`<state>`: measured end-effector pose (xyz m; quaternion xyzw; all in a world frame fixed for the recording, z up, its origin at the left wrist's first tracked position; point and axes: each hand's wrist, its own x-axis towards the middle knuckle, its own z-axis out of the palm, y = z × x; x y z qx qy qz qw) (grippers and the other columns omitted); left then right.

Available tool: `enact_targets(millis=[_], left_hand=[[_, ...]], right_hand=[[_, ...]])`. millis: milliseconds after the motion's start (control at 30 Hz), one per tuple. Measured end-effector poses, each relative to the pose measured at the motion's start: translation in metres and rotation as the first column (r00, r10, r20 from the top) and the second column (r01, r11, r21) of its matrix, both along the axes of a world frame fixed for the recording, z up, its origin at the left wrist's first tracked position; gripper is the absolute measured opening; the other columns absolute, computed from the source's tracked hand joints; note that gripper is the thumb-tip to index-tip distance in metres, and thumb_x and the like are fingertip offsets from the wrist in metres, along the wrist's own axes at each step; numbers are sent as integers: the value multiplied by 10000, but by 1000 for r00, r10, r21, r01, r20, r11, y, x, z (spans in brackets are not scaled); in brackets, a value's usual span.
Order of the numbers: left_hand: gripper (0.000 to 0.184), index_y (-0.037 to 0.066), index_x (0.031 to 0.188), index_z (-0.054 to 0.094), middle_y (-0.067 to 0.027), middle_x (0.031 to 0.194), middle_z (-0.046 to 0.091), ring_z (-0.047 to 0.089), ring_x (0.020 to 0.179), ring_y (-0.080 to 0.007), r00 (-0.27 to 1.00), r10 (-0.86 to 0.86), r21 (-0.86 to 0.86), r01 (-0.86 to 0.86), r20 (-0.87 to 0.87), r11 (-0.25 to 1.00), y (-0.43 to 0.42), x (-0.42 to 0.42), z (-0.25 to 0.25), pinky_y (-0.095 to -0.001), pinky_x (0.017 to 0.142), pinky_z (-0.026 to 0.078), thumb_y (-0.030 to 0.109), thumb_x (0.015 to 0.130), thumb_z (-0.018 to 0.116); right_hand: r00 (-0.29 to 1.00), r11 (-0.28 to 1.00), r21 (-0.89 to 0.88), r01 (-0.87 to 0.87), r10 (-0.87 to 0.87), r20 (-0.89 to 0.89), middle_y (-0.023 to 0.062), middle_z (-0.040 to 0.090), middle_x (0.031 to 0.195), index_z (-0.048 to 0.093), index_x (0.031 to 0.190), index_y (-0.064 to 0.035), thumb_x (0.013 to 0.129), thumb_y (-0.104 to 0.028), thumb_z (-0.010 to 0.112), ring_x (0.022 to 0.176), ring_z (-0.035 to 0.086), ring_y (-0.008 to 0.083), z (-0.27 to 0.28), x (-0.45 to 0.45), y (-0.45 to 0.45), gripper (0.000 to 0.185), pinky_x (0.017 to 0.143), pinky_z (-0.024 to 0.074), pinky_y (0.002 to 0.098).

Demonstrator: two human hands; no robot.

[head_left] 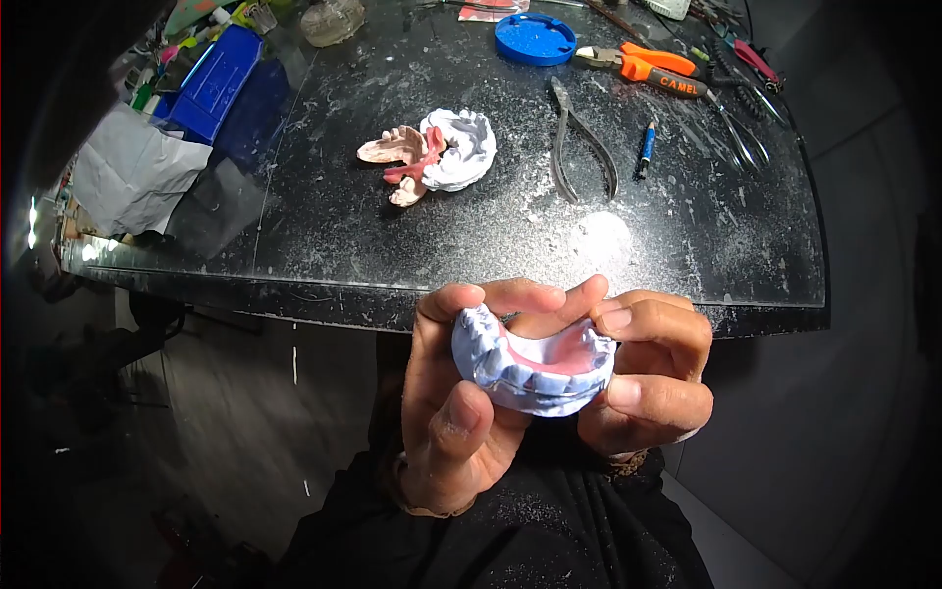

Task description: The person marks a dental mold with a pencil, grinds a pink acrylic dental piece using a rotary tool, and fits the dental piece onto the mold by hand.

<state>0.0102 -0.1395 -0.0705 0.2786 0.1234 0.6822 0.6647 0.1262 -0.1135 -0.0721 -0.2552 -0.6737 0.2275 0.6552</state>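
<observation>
A pale blue plaster dental model point(535, 378) with teeth is held up before my lap, in front of the table edge. Pink material lines the inside of its arch, and a thin wire seems to run along the front teeth. My left hand point(451, 412) grips its left side, thumb in front and fingers behind. At the other end, my right hand point(653, 363) pinches the model between thumb and fingers. Farther back on the table lies a white plaster model point(471, 147) beside beige and pink pieces point(400, 149).
Metal pliers point(564, 147), a short blue pencil point(647, 152) and orange-handled cutters point(653, 69) lie on the dusty black table point(353, 236). A round blue lid point(536, 39) sits behind them. On the left are a blue bin point(211, 83) and crumpled white paper point(137, 172).
</observation>
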Motion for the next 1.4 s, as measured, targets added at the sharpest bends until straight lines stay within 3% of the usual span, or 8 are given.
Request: enact_targets(millis=[100, 700, 1100, 1400], left_hand=[[484, 158, 1290, 304, -195, 1244, 406, 339, 1253, -417, 996, -50, -37, 53, 75, 998, 0, -2, 1, -546, 1024, 312, 278, 886, 542], [496, 138, 1270, 316, -196, 1208, 433, 347, 1246, -424, 988, -58, 4, 58, 144, 998, -2, 0, -1, -555, 1017, 318, 291, 868, 562], [470, 148, 1276, 326, -188, 1209, 440, 355, 1244, -413, 975, -80, 75, 65, 209, 995, -2, 2, -5, -560, 1025, 303, 248, 874, 547], [461, 140, 1279, 360, -198, 1214, 458, 373, 1237, -404, 961, -75, 61, 61, 268, 996, -2, 3, -1, -571, 1017, 306, 246, 872, 548]], right_hand=[[1000, 1000, 2, -16, 16, 10, 117, 540, 998, 613, 866, -127, 589, -21, 747, 894, 552, 225, 0, 2, 0, 325, 765, 495, 317], [997, 994, 103, -42, 49, -63, 165, 533, 1001, 555, 902, -103, 596, 31, 720, 890, 550, 251, -12, -2, 0, 372, 763, 510, 346], [997, 995, 101, -18, 25, -75, 157, 541, 981, 547, 910, -121, 606, 20, 719, 858, 551, 236, -8, -3, -2, 376, 726, 511, 328], [996, 996, 87, -3, 11, -93, 143, 554, 968, 553, 890, -115, 549, 34, 745, 854, 556, 223, -5, -6, -3, 419, 732, 509, 321]])
